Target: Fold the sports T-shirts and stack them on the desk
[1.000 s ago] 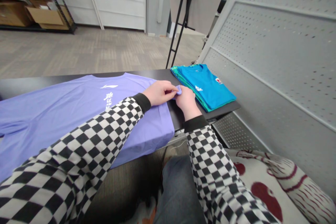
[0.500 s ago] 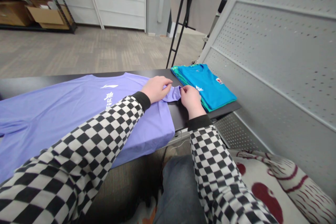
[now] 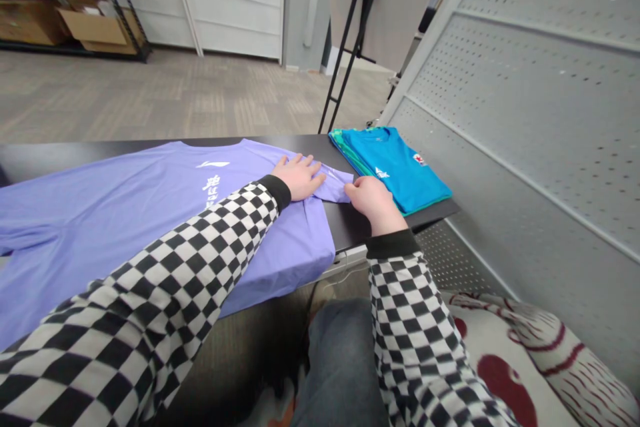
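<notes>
A lavender shirt with white print on its chest lies spread on the black table, its lower edge hanging over the front. My left hand rests on the shirt where the right-side sleeve begins, palm down with fingers spread. That sleeve lies stretched out to the right, fairly flat. At its end, my right hand pinches the cuff between thumb and fingers. Just beyond the right hand sits a stack of folded shirts, a blue shirt on top and green cloth beneath.
A grey perforated panel rises along the table's right side. Behind the table stands a black easel stand. Cardboard boxes sit on a shelf at the far left. A patterned cushion or cloth is at my lower right.
The sleeve's end, bunched before, now lies flatter and longer. My right hand has shifted slightly right and toward me with the cuff. My left hand has flattened and spread its fingers.
</notes>
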{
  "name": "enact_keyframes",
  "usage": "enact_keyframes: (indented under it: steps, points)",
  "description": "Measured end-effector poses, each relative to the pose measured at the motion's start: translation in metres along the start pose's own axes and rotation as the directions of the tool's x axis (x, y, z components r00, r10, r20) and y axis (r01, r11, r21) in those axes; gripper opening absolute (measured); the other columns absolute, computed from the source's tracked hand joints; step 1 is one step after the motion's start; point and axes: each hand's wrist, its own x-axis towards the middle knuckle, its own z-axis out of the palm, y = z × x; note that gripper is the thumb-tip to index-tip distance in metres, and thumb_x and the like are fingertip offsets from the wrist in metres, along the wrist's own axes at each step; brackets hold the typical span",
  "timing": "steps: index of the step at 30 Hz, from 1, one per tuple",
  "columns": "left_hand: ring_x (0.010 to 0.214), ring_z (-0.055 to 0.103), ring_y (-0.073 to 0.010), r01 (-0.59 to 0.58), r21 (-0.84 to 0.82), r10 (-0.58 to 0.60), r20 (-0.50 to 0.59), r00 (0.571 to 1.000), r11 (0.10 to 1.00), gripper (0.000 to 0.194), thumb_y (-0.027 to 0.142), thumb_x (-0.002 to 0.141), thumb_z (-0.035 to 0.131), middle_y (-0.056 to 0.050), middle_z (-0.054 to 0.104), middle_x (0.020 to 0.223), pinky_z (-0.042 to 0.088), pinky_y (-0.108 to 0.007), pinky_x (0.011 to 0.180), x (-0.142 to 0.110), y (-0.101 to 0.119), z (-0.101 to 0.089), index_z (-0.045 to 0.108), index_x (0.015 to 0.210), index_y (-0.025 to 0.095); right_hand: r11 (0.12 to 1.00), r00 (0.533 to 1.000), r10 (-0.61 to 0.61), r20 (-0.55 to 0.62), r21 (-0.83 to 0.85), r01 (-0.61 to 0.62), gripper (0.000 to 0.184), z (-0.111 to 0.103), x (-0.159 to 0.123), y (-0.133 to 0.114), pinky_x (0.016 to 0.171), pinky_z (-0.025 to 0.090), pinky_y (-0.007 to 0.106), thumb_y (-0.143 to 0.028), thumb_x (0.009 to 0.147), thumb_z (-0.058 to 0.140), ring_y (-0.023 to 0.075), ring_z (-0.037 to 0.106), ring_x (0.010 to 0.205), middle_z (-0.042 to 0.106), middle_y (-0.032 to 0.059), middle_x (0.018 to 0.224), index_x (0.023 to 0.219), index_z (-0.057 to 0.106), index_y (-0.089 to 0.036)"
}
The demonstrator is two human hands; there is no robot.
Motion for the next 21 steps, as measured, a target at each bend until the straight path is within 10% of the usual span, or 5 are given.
enact_keyframes:
  steps: [5, 8, 12, 21]
  points:
    - [0.173, 0.028, -0.0451, 0.005, 0.027, -0.006, 0.041, 0.999, 1.000, 0.080, 0.065, 0.112, 0.040, -0.017, 0.031, 0.188, 0.020, -0.074, 0.137, 0.001, -0.004, -0.001, 0.042, 0.179, 0.020, 1.000, 0.991, 0.001, -0.133, -0.014, -0.003, 0.030, -0.003, -0.007, -0.003, 0.108, 0.055, 0.058, -0.039, 0.100, 0.062, 0.0416, 0.076, 0.118, 0.084, 0.0186, 0.115, 0.106, 0.086, -0.022]
    - [0.174, 0.027, -0.0448, -0.022, 0.032, 0.022, 0.006, 1.000, 0.999, 0.087, 0.068, 0.111, 0.040, -0.020, 0.031, 0.187, 0.015, -0.073, 0.139, 0.001, -0.001, -0.001, 0.039, 0.180, 0.014, 0.971, 0.933, -0.230, -0.278, -0.006, 0.238, 0.047, 0.007, -0.009, -0.012, 0.121, 0.050, 0.053, -0.033, 0.106, 0.050, 0.0365, 0.065, 0.144, 0.073, 0.0202, 0.151, 0.142, 0.076, -0.018]
    - [0.175, 0.027, -0.0405, -0.079, 0.044, 0.078, 0.018, 0.997, 0.996, 0.076, 0.045, 0.114, 0.034, -0.023, 0.028, 0.188, 0.020, -0.064, 0.140, 0.002, 0.002, 0.003, 0.034, 0.180, 0.007, 0.890, 0.890, -0.456, -0.015, -0.031, 0.456, 0.063, 0.026, -0.008, -0.019, 0.138, 0.032, 0.053, -0.037, 0.115, 0.038, 0.0324, 0.038, 0.170, 0.042, 0.0152, 0.184, 0.173, 0.050, -0.016]
    - [0.174, 0.028, -0.0420, 0.093, 0.043, -0.092, -0.026, 0.995, 0.995, 0.079, 0.058, 0.114, 0.030, -0.022, 0.033, 0.186, 0.013, -0.069, 0.140, 0.000, -0.010, 0.000, 0.045, 0.177, 0.012, 0.947, 0.942, -0.277, 0.190, -0.111, 0.301, 0.080, 0.029, -0.006, -0.015, 0.142, 0.013, 0.065, -0.058, 0.117, 0.031, 0.0346, 0.013, 0.179, 0.013, 0.0169, 0.192, 0.184, 0.024, -0.015]
